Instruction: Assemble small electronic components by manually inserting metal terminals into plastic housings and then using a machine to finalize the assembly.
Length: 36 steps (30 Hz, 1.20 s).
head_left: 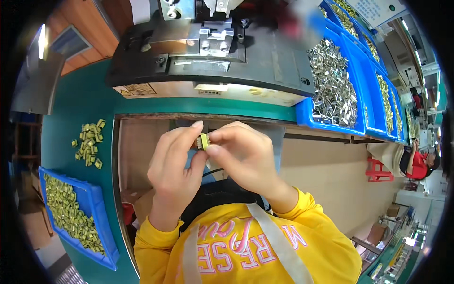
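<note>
Close in front of my body, a small yellow-and-silver transformer (203, 141) is pinched between both hands. My left hand (171, 161) grips its left side with thumb and fingertips. From the other side, the thumb and index finger of my right hand (247, 157) close on it. The fingertips cover part of its sides. Both hands are held off the bench, short of its front edge and below the black press machine (213, 61).
On the green bench (71, 109) at left lie several loose transformers (89, 142), beside a blue tray (106, 227) full of similar ones. A blue bin (326, 123) of silver metal pieces stands right of the machine, with more bins beyond. Far right, a person (418, 163) sits near a red stool (378, 170).
</note>
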{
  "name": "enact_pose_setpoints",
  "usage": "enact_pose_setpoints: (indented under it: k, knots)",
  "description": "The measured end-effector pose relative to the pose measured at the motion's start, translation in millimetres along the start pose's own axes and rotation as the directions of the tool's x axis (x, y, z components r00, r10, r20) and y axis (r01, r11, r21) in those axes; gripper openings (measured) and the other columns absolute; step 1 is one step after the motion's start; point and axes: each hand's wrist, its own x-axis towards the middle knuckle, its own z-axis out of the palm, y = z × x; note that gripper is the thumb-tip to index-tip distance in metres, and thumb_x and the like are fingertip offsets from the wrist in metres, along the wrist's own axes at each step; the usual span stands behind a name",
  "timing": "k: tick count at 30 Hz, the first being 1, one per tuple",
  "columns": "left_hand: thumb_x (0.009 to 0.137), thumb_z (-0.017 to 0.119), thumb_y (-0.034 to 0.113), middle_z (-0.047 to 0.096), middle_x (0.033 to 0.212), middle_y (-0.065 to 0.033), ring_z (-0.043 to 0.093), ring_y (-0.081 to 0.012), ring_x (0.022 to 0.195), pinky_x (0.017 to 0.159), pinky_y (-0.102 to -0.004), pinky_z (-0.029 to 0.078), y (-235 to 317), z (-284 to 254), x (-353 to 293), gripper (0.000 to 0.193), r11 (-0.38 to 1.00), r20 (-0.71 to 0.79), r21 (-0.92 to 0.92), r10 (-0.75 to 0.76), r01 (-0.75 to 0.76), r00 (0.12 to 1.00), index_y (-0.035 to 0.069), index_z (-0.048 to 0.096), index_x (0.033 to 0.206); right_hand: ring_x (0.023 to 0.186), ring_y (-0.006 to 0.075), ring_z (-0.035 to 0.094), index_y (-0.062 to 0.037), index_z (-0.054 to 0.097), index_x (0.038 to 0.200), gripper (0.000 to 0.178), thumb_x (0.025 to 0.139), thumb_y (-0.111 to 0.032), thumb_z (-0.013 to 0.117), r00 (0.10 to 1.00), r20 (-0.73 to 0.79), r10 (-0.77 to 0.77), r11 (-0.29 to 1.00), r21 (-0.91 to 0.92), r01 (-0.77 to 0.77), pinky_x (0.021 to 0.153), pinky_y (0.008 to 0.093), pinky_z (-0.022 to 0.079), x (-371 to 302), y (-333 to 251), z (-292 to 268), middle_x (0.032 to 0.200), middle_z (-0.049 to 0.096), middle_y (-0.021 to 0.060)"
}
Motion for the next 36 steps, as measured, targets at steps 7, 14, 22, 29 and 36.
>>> enact_pose_setpoints:
  k: [7,14,22,29,36]
  knots:
    - [0.06,0.068,-0.009,0.057,0.086,-0.0101,0.057,-0.0221,0.071,0.061,-0.028,0.049,-3,0,-6,0.034,1.0,0.044,-0.007,-0.024,0.024,0.999,0.002,0.062,0.092,0.066,0.0169,0.059,0.0046,0.06,0.084,0.011,0.074,0.002,0.062,0.999,-0.019,-0.027,0.992,-0.123,0.025,0.059,0.0247,0.048,-3,0,1,0.077,0.06,0.0117]
    - [0.06,0.066,-0.01,0.057,0.084,-0.0114,0.057,-0.0224,0.071,0.06,-0.0279,0.048,-7,1,-10,0.028,1.0,0.079,0.021,0.011,-0.012,0.997,-0.001,0.061,0.086,0.06,0.0235,0.058,0.0018,0.059,0.08,0.01,0.07,0.004,0.061,0.978,-0.017,-0.208,0.902,-0.389,0.185,0.053,0.0278,0.046,-6,7,4,0.074,0.059,0.012]
    - [0.058,0.065,-0.011,0.057,0.083,-0.0109,0.057,-0.0237,0.07,0.059,-0.0278,0.047,-11,1,-11,0.029,0.998,0.188,0.036,0.05,-0.058,0.981,-0.002,0.06,0.084,0.059,0.0272,0.055,0.0,0.055,0.074,0.009,0.068,0.003,0.061,0.976,0.036,-0.216,0.876,-0.434,0.21,0.051,0.0302,0.044,-6,14,1,0.068,0.055,0.0118]
    - [0.069,0.067,0.0,0.058,0.089,-0.0108,0.059,-0.0173,0.073,0.064,-0.0254,0.049,-23,-3,-20,0.026,0.818,0.31,-0.442,-0.246,0.368,0.918,-0.002,0.06,0.093,0.063,0.0244,0.057,0.0004,0.057,0.078,0.009,0.07,0.004,0.061,0.987,0.104,-0.122,0.938,-0.312,0.149,0.054,0.0285,0.045,-5,10,-9,0.072,0.057,0.0117]
    - [0.075,0.069,0.021,0.06,0.09,-0.0122,0.06,-0.0147,0.07,0.065,-0.0236,0.05,-32,-3,-29,0.059,0.152,0.575,-0.739,-0.365,0.657,0.732,-0.003,0.04,0.12,0.067,0.0216,0.058,0.0015,0.061,0.085,0.019,0.067,0.005,0.063,0.943,0.198,-0.268,0.907,-0.279,0.317,0.057,0.0261,0.046,7,-2,-21,0.078,0.058,0.0104]
